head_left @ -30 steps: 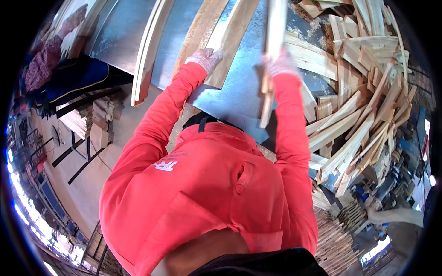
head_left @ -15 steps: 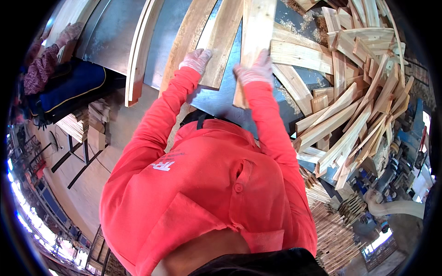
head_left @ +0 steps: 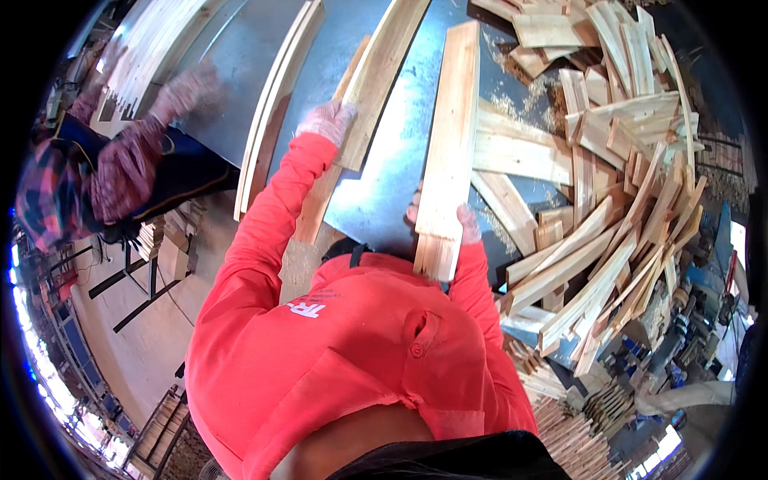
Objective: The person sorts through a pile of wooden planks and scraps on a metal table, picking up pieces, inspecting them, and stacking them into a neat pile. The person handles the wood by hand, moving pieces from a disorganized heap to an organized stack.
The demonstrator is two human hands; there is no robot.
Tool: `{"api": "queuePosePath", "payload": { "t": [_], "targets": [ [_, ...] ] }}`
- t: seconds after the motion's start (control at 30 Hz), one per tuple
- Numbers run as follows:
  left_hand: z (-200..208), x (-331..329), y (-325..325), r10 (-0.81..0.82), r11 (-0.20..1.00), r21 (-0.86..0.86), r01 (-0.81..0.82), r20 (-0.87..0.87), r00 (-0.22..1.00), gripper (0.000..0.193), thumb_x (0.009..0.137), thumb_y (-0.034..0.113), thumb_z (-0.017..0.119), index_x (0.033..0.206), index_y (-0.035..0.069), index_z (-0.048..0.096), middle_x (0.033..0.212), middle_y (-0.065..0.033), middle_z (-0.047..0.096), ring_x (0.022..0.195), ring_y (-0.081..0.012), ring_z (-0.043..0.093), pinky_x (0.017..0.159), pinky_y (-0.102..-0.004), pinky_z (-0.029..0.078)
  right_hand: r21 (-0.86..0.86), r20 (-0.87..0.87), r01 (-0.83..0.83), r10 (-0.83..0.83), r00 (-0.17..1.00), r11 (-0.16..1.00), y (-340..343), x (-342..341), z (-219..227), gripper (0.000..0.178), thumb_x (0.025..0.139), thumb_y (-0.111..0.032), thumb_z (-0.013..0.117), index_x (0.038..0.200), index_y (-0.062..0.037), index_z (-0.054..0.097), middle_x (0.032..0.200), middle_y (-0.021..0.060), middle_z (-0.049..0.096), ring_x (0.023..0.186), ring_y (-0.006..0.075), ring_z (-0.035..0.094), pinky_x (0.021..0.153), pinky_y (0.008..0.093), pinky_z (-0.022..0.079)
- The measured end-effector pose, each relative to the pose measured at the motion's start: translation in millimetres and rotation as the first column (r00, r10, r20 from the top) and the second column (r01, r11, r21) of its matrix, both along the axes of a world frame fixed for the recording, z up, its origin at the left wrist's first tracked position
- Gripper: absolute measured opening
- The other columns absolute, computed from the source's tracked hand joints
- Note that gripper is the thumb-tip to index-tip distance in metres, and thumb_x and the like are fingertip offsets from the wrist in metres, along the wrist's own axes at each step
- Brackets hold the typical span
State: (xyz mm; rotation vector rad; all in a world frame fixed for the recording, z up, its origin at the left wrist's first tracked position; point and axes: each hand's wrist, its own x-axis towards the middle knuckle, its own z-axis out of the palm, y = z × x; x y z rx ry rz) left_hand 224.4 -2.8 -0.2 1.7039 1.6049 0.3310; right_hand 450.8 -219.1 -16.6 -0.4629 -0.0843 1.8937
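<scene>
The right hand (head_left: 469, 226) grips a board (head_left: 450, 136). The left hand (head_left: 326, 122) touches another plank (head_left: 379, 80); I can't tell its grip. A big messy pile (head_left: 596, 248) seems left.

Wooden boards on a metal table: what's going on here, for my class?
A person in a red top is at a metal table. The left hand touches a long board; the right hand grips the near end of another board, with a second piece showing beneath it. To the right lies a jumbled pile of wood; to the left, a co-worker's hand is blurred near some pale strips.
</scene>
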Motion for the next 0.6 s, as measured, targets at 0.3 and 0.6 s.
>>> {"api": "queuePosePath", "payload": {
  "t": [0.3, 0.6],
  "targets": [
    [94, 63, 228, 0.057, 0.973, 0.229, 0.032, -0.374, 0.926, 0.050, 0.090, 0.049, 0.045, 0.114, 0.009, 0.063, 0.114, -0.0176, 0.064, 0.109, -0.0348, 0.059, 0.093, -0.0426, 0.045, -0.145, 0.221, -0.021, 0.053, 0.974, 0.989, -3, 16, -16, 0.087, 0.061, -0.036, 0.085, 0.129, 0.0008, 0.045, 0.105, 0.0122, 0.060, 0.094, 0.0284, 0.061, 0.084, 0.0381, 0.053],
    [13, 129, 284, 0.096, 0.989, -0.054, -0.139, -0.486, 0.869, 0.035, 0.088, 0.021, 0.055, 0.117, 0.005, 0.065, 0.121, -0.0162, 0.062, 0.115, -0.0313, 0.059, 0.092, -0.0428, 0.049, -0.216, 0.319, 0.148, -0.074, 0.945, 0.965, 20, 24, -25, 0.083, 0.063, -0.023, 0.086, 0.133, -0.0082, 0.044, 0.113, 0.0078, 0.057, 0.104, 0.0249, 0.059, 0.091, 0.0453, 0.051]
  ]
}}
